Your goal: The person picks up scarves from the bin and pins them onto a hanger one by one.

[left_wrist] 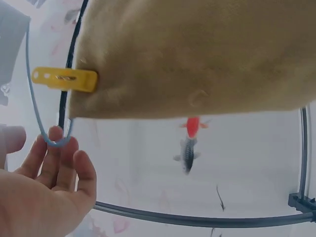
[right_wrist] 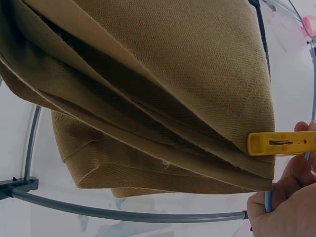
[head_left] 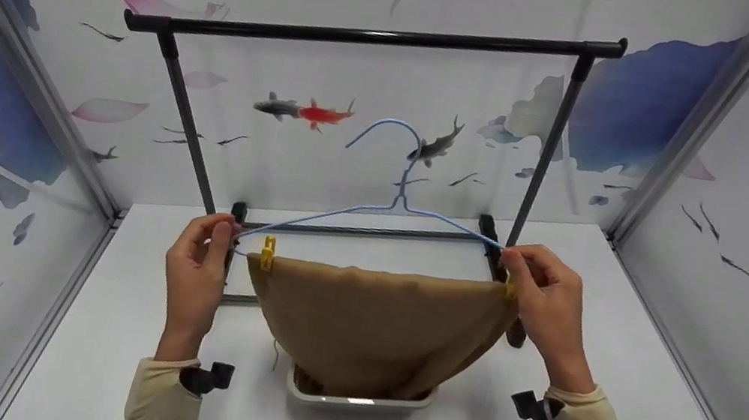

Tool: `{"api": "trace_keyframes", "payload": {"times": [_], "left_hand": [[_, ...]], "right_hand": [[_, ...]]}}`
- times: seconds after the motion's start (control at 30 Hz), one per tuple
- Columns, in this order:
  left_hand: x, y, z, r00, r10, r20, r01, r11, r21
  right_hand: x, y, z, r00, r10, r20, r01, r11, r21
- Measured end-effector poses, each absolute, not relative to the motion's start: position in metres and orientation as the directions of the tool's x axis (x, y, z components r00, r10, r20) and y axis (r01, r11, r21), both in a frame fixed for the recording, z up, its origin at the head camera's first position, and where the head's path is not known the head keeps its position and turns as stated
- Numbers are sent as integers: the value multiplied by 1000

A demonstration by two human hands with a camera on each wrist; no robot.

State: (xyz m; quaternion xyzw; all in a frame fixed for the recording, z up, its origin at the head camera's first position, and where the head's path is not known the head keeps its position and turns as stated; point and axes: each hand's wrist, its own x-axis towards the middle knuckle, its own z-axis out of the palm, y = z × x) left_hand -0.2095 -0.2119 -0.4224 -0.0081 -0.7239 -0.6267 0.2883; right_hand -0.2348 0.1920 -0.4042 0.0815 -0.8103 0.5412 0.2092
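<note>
A blue wire clothes hanger (head_left: 400, 203) is held up level between the two hands, its hook pointing upward. My left hand (head_left: 198, 264) holds its left end, the fingers (left_wrist: 81, 173) right at the bend of the wire. At the other end my right hand (head_left: 549, 300) grips the wire beside a yellow clip (right_wrist: 279, 143). Over the hanger's lower bar hangs a folded brown cloth (head_left: 379, 317), sagging in several layers (right_wrist: 148, 113). Another yellow clip (left_wrist: 64, 79) pinches its left corner.
Behind the hanger stands a black garment rack (head_left: 373, 36) with a top rail and a floor frame. Below the cloth, a pale plastic basin (head_left: 357, 406) rests on the white table (head_left: 248, 417). Patterned panels (head_left: 744, 226) enclose the table at the back and sides.
</note>
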Motion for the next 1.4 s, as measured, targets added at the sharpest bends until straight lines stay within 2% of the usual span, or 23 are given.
{"api": "trace_keyframes", "payload": {"times": [0.23,0.53,0.73,1.0,1.4], "left_hand": [[-229,-226,-427,-765,-453,458,388,244,889],[-257,-247,-434,-715,-528,459,378,261,888],[-278,-260,-437,-719,-567,401,333,226,916],[-310,-272,-444,-708,-663,243,231,107,967],[-350,-275,-459,-705,-659,262,191,179,965]], "right_hand": [[-240,196,-396,-880,117,461,-389,379,-840],[-245,197,-387,-862,143,486,-407,374,-833],[-247,198,-385,-865,152,478,-392,389,-834],[-256,194,-379,-853,166,494,-411,370,-833],[-278,190,-365,-832,203,516,-424,367,-828]]}}
